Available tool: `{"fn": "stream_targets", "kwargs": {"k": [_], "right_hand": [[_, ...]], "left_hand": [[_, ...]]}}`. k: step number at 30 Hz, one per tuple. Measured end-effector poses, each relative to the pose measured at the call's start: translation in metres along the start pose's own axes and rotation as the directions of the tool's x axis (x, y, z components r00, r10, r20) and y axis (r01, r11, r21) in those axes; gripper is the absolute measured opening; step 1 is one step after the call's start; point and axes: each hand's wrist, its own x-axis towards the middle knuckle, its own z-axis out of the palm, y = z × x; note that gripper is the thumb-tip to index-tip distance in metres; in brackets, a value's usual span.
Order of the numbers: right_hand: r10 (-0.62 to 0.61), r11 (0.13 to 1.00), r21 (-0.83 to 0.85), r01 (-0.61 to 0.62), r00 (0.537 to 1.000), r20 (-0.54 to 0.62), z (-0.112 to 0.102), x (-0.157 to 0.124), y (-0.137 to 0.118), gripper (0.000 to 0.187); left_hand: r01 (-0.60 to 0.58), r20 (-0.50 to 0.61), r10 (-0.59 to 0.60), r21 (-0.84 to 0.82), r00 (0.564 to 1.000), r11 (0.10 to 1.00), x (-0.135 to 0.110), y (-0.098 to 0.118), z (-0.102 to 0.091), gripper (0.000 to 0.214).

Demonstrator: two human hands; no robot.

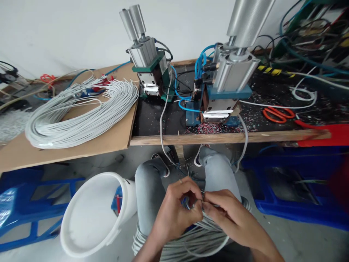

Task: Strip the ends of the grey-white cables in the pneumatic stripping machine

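A coil of grey cable (pixel 188 242) lies across my lap, under both hands. My left hand (pixel 178 205) is closed above it, thumb and forefinger pinched together. My right hand (pixel 227 214) is pinched too, its fingertips meeting those of the left. Between them they grip the end of a thin cable, mostly hidden by the fingers. A bluish-grey bit shows inside the curl of my left hand; I cannot make out its detail.
Ahead on the workbench (pixel 169 140) stand two pneumatic machines (pixel 148 69) (pixel 226 87). A white cable coil (pixel 81 123) lies on cardboard (pixel 114 140) at left. Orange-handled scissors (pixel 278 113) lie right. A white bucket (pixel 124 196) stands by my left leg, blue stools (pixel 35 214) (pixel 272 203) either side.
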Motion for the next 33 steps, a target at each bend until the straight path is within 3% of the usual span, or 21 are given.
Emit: {"fn": "stream_targets", "kwargs": {"k": [2, 4, 7, 9, 12, 22, 33], "right_hand": [[0.088, 0.994, 0.062, -0.093, 0.993, 0.079, 0.008, 0.0, 0.005, 0.03], [0.176, 0.938, 0.302, -0.173, 0.984, 0.017, 0.026, -0.001, 0.013, 0.031], [0.321, 0.754, 0.63, -0.187, 0.941, -0.105, 0.059, -0.003, 0.023, 0.038], [0.385, 0.707, 0.686, -0.171, 0.907, -0.171, 0.075, -0.003, 0.026, 0.041], [0.401, 0.732, 0.665, -0.147, 0.882, -0.247, 0.083, -0.003, 0.028, 0.041], [0.328, 0.823, 0.558, -0.107, 0.891, -0.313, 0.075, -0.007, 0.028, 0.041], [0.258, 0.867, 0.487, -0.107, 0.932, -0.255, 0.068, -0.001, 0.026, 0.038]], "left_hand": [[0.006, -0.068, -0.013, -0.101, 0.998, 0.995, 0.001, -0.001, 0.003, 0.018], [-0.012, -0.229, -0.042, -0.23, 0.972, 0.973, 0.0, -0.006, 0.015, 0.015], [-0.032, -0.456, -0.153, -0.372, 0.877, 0.928, -0.007, -0.017, 0.038, 0.019], [-0.012, -0.516, -0.231, -0.424, 0.825, 0.905, -0.012, -0.023, 0.05, 0.018], [0.001, -0.528, -0.26, -0.44, 0.809, 0.898, -0.015, -0.028, 0.057, 0.018], [0.018, -0.441, -0.224, -0.425, 0.869, 0.905, -0.01, -0.021, 0.051, 0.016], [0.026, -0.407, -0.199, -0.393, 0.892, 0.919, -0.007, -0.023, 0.046, 0.013]]}}
